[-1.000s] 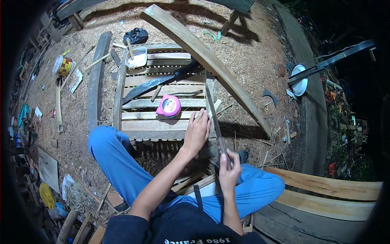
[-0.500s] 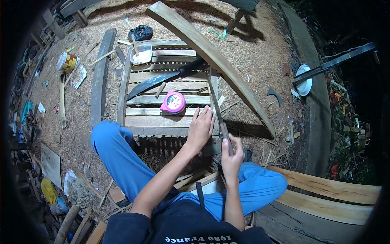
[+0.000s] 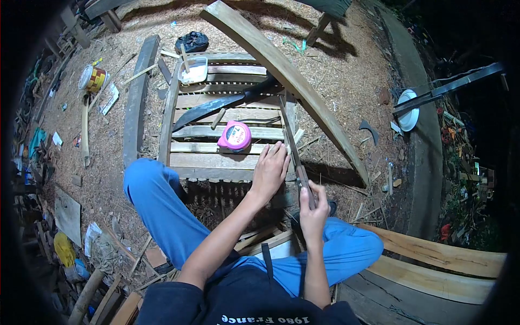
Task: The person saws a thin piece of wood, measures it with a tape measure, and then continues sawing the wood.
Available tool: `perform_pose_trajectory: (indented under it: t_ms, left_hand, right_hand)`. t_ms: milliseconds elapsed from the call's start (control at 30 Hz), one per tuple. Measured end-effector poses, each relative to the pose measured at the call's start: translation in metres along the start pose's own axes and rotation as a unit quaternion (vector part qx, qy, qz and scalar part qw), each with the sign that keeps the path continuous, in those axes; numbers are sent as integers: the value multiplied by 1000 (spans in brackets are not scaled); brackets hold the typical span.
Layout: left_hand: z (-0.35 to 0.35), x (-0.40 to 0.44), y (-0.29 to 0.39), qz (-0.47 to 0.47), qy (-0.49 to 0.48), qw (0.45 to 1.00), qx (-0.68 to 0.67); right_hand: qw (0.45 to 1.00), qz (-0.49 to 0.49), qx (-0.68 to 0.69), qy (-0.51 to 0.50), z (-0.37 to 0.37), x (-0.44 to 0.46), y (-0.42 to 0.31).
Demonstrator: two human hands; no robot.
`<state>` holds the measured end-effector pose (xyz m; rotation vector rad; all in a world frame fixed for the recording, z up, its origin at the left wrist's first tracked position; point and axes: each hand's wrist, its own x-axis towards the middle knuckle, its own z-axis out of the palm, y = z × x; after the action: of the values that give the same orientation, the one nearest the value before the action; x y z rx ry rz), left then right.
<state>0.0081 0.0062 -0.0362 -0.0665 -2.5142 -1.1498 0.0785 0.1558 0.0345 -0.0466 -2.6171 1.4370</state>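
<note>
Wood shavings covered the ground (image 3: 336,97) around a low slatted surface (image 3: 216,161), well ahead of both grips and beside them. On its right edge the left grip (image 3: 269,174) lay flat, palm down, fingers stretched forward; whether anything was pinned beneath them could not be told. Behind it and to its right, the right grip (image 3: 314,216) was closed around the handle of a long blade (image 3: 291,142). That blade ran forward from the right grip, passing just to the right of the left fingertips; whether its edge touched wood was unclear.

Ahead of the left grip and a little to its left sat a pink tape measure (image 3: 236,136). Farther forward lay a peg (image 3: 218,118), then a machete (image 3: 211,111) slanting across the slats, and beyond it a tub (image 3: 194,70). Ahead of the right grip, a thick beam (image 3: 295,81) stretched diagonally past the surface's far right corner. Two planks (image 3: 433,244) lay to the right grip's right, slightly behind it.
</note>
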Motion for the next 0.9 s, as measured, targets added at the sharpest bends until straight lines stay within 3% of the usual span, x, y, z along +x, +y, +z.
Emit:
perform_pose_trajectory:
  t_ms: [200, 233, 367, 467, 633, 667, 733, 900]
  left_hand:
    - [2, 0, 2, 3, -1, 1000, -5]
    - [1, -1, 3, -1, -2, 1000, -12]
    - [-4, 0, 2, 3, -9, 1000, -8]
    - [-1, 0, 4, -8, -12, 1000, -19]
    - [3, -1, 0, 5, -7, 1000, -8]
    - [1, -1, 1, 10, -9, 1000, -8]
    - [0, -1, 0, 17, -5, 1000, -9]
    - [1, 0, 0, 5, -5, 1000, -7]
  right_hand:
    - [994, 104, 8, -18, -31, -44, -3]
    - [1000, 30, 0, -2, -22, -37, 0]
    - [1000, 0, 19, 4, 4, 8, -3]
    - [995, 90, 38, -18, -16, -18, 0]
    - [1000, 22, -10, 16, -17, -33, -4]
    - [998, 61, 12, 2, -7, -17, -14]
    - [1000, -17, -12, 11, 13, 11, -12]
    - [999, 33, 20, 22, -11, -31, 10]
